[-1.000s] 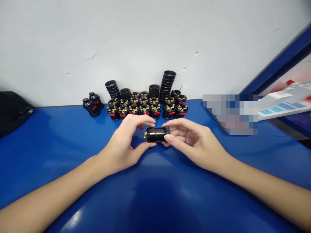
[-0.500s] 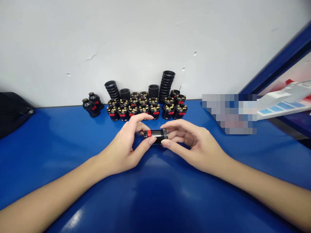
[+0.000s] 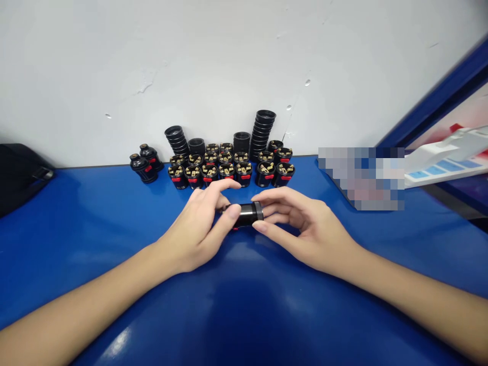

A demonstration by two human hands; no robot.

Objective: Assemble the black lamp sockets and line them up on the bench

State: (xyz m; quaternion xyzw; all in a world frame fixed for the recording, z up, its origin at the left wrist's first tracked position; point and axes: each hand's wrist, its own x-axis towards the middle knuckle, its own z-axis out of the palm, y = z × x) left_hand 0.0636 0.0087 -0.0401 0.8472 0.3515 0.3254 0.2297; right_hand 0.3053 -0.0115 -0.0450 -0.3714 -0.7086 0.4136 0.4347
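Between two bare hands at the middle of a blue table [image 3: 244, 305], seen from the head camera, a black cylinder [image 3: 247, 215] lies lengthwise from left to right. The left hand [image 3: 196, 221] pinches its left end: the thumb presses across the side facing the viewer, the forefinger arches above without touching, and other fingers reach behind, partly hidden. The right hand [image 3: 305, 221] curls around the ribbed ring [image 3: 260, 210] at the right end, thumb on the near side and fingertips on the far side. A bit of red shows on the cylinder's near edge, just below the left thumb.

Beyond the hands, near the far edge, upright black sockets [image 3: 244, 177] with brass contacts and red tabs stand in rows. Behind them rise a tall stack of black rings [image 3: 262, 136] and a shorter, leaning stack [image 3: 177, 141]. Farther left, two capped black pieces [image 3: 144, 169] sit side by side. A pale wall [image 3: 229, 61] fills the background; a black bag-like item [image 3: 23, 178] is at the far left
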